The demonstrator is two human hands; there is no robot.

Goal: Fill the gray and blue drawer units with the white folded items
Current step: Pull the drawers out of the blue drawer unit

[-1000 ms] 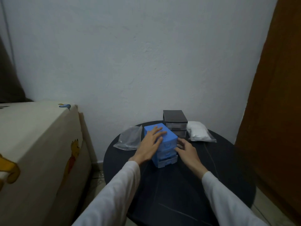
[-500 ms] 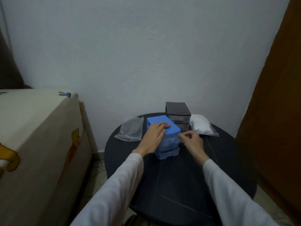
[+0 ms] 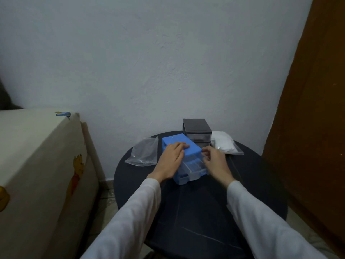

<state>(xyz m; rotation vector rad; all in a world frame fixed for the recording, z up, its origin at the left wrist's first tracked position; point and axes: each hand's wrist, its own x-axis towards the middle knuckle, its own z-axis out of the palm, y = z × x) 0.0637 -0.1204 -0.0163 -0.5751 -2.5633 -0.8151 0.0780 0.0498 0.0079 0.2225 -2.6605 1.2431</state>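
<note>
Since half a second ago, the top drawer [image 3: 194,166] of the blue drawer unit [image 3: 183,156] has slid out toward the person and now stands open, its clear tray showing. The right hand [image 3: 214,162] has moved to that drawer's right side, fingers curled at its edge; whether they actually pinch it cannot be told. The left hand [image 3: 172,161] lies flat on the blue unit's lid with straight fingers, pressing down and holding nothing.

Just behind the blue unit, at its right rear corner, stands the gray drawer unit [image 3: 197,131], its drawers pushed in. Right of the gray unit lies a clear bag of white folded items [image 3: 224,144]. Left of the blue unit lies an empty clear bag [image 3: 144,153], flat. All of these rest on the round dark tabletop [image 3: 196,212]. Farther left of the blue unit, off the tabletop, stands a cream cabinet [image 3: 37,165] with cartoon stickers.
</note>
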